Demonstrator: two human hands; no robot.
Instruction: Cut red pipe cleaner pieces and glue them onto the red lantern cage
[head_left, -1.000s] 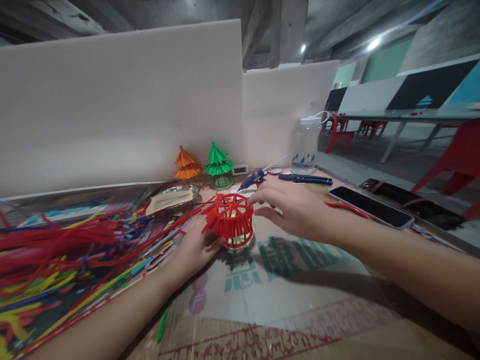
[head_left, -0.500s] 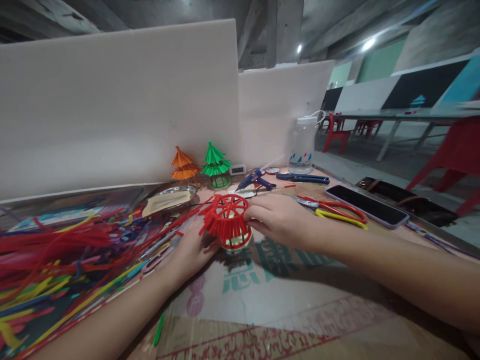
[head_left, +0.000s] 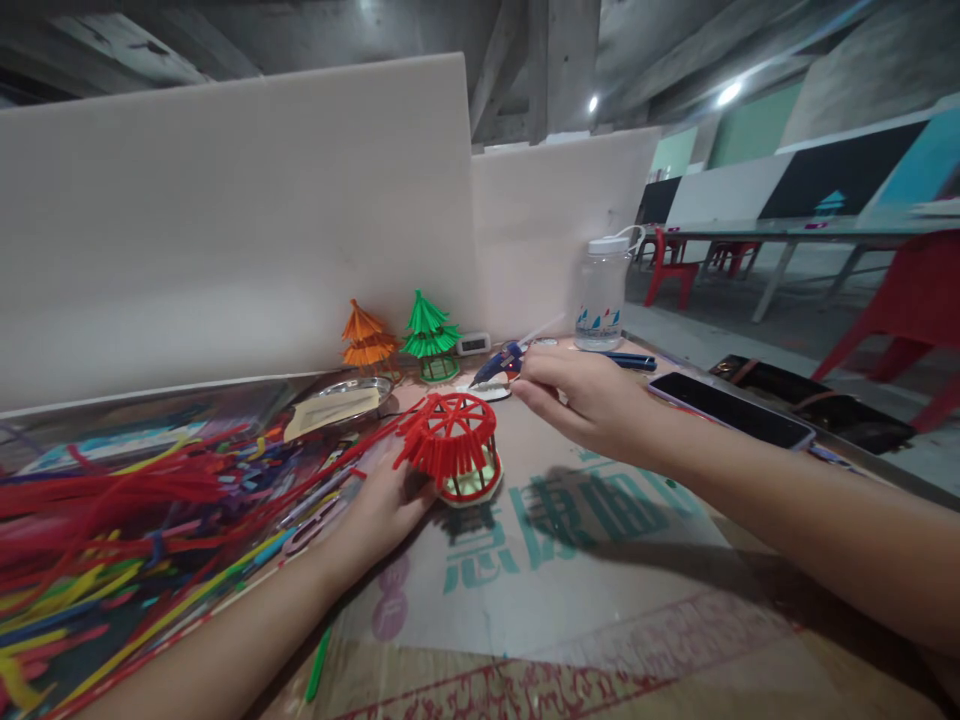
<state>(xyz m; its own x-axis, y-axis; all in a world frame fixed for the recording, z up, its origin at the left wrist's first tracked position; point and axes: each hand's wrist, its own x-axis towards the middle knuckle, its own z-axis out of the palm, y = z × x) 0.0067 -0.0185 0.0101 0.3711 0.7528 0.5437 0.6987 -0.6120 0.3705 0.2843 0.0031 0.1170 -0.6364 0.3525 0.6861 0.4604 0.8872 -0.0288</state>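
Observation:
My left hand (head_left: pixel 386 505) is closed on the left side of a small round pavilion model (head_left: pixel 457 450) made of red pipe cleaners, with a fringed roof, spoked top ring and pale base. The model stands upright on the plastic-covered board, and its roof hides some of my fingertips. Farther back, my right hand (head_left: pixel 577 395) has its fingers curled around the handle of a blue glue gun (head_left: pixel 501 365). The hand covers most of that handle. The gun's nozzle points left over a small white rest (head_left: pixel 489 390).
Orange (head_left: pixel 367 335) and green pavilion models (head_left: pixel 431 340) stand at the back beside a metal dish (head_left: pixel 382 388). Loose pipe cleaners (head_left: pixel 112 500) fill the left. On the right are a water bottle (head_left: pixel 600 295), blue-handled pliers (head_left: pixel 626 360) and a phone (head_left: pixel 731 410). White panels (head_left: pixel 247 230) rise behind.
My right hand has left the red model's right side and moved back and right to the glue gun, now covering the red-and-yellow-handled pliers. My left hand stays on the model.

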